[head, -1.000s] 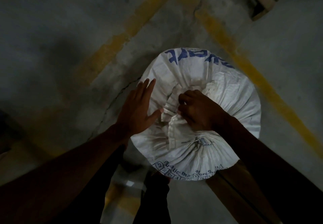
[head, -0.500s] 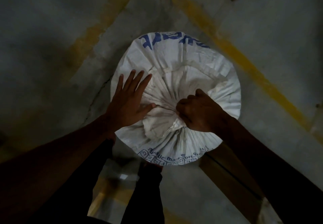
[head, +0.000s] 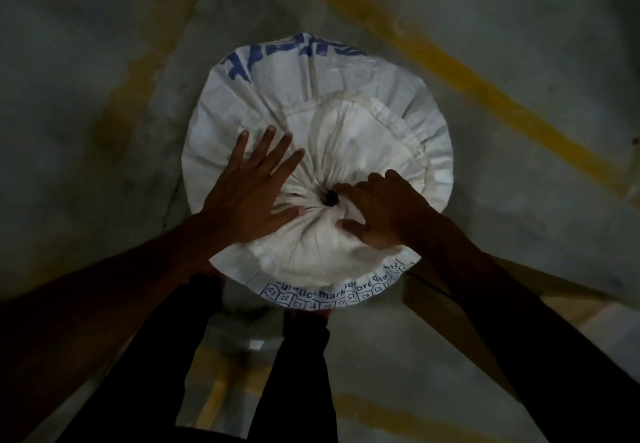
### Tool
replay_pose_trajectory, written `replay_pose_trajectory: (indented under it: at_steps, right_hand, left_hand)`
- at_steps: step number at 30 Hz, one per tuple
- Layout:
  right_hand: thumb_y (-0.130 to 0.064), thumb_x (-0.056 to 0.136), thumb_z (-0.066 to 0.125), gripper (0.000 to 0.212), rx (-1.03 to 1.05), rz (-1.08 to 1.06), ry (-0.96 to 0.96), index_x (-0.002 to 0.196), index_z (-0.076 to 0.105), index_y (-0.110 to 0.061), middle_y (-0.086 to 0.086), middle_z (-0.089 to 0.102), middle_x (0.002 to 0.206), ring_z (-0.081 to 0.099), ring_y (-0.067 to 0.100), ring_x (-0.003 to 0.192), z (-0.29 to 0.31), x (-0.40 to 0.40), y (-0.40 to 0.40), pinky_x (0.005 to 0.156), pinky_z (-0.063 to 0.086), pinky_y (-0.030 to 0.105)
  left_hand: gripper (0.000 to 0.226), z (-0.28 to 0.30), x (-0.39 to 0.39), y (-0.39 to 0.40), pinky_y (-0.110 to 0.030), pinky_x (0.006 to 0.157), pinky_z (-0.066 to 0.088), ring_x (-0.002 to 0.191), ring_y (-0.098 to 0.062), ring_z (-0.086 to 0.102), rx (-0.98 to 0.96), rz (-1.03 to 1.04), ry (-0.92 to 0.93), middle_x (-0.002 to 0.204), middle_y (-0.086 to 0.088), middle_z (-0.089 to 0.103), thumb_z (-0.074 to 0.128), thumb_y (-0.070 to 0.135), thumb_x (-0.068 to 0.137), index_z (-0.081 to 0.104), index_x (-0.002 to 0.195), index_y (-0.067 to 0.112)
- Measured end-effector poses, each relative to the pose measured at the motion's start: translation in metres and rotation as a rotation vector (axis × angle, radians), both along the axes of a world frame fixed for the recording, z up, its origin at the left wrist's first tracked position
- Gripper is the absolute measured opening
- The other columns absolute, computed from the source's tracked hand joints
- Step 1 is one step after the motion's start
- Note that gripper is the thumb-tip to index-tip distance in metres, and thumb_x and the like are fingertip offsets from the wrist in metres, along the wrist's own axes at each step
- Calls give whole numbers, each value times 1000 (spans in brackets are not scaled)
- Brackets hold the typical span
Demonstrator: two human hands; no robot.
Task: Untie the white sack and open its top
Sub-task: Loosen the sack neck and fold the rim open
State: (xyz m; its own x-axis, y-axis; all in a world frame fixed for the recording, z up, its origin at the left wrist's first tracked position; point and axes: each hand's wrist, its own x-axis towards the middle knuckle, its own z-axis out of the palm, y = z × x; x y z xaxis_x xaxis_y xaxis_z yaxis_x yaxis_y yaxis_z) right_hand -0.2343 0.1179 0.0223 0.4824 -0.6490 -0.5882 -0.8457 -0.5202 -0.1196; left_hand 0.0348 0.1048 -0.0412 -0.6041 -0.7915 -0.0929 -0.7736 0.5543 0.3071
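A full white woven sack with blue print stands upright on the floor, seen from above. Its top fabric is gathered in pleats toward the middle, where a small dark hole shows. My left hand lies flat on the left of the gathered top, fingers spread. My right hand rests on the right side, its fingertips at the edge of the hole and the thumb pressing the fabric below. No tie or string shows.
The sack stands on a grey concrete floor with yellow painted lines. My dark-trousered legs are just below the sack. A brown board or box edge lies at lower right.
My right hand, which gripped the bunched neck, has loosened; the bunch has spread flat and a small hole has appeared at the centre. The view moved closer above the sack.
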Motion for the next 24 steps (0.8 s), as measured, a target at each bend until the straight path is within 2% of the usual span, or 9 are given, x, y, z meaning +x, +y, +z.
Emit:
replay_pose_trajectory:
  at_steps: [4,6,8,11,13,16,20,24]
  right_hand:
    - [-74,84,23,78,11,48,45,141,56,-31,7,68,128,58,34,113,-6,-3,11,96,39,46]
    - [-70,85,29,74,-34,96,83,137,60,-27,5,68,120,59,32,108,-10,-2,19,91,39,44]
    - [-62,87,42,63,-70,128,69,131,63,-22,4,63,115,55,29,106,-12,-6,26,87,37,43]
    - [-49,86,52,39,-112,153,-55,108,70,-22,1,56,119,47,25,107,-10,-17,36,83,35,42]
    - [-44,85,56,28,-88,148,-136,90,71,-21,0,57,123,50,27,109,-11,-27,43,84,39,44]
    - [-40,83,62,24,-36,128,-145,88,72,-19,2,64,126,54,30,112,-12,-36,49,88,44,46]
    - [-44,87,54,26,57,114,-102,93,70,-24,-6,72,102,53,26,108,-12,-40,55,92,40,46]
    - [-57,86,44,40,36,60,-108,78,68,-27,-5,67,75,55,23,95,-15,-42,61,87,34,42]
  left_hand:
    - [87,-8,-7,5,-62,129,9,160,-34,21,17,-67,-8,169,-12,33,34,76,94,41,158,18]
    - [85,-11,-10,6,-61,129,8,160,-33,21,20,-79,-27,168,-12,35,34,77,94,46,155,19]
    - [82,-10,-12,8,-61,129,8,160,-33,23,11,-82,-31,167,-12,36,36,76,95,50,152,19]
    - [78,-9,-17,12,-61,130,8,159,-32,24,10,-102,-28,167,-12,37,36,74,96,53,150,20]
    - [75,-11,-21,15,-61,129,9,159,-32,26,-2,-117,-12,166,-11,40,39,72,97,57,147,20]
    - [68,-17,-24,21,-62,128,14,155,-34,34,-41,-163,13,162,-12,46,45,68,98,63,142,18]
    - [61,-19,-27,26,-65,124,22,148,-36,45,-105,-225,42,155,-14,54,54,62,98,67,136,16]
    - [59,-19,-33,26,-66,122,27,140,-36,54,-145,-285,43,148,-12,60,57,59,97,66,136,15]
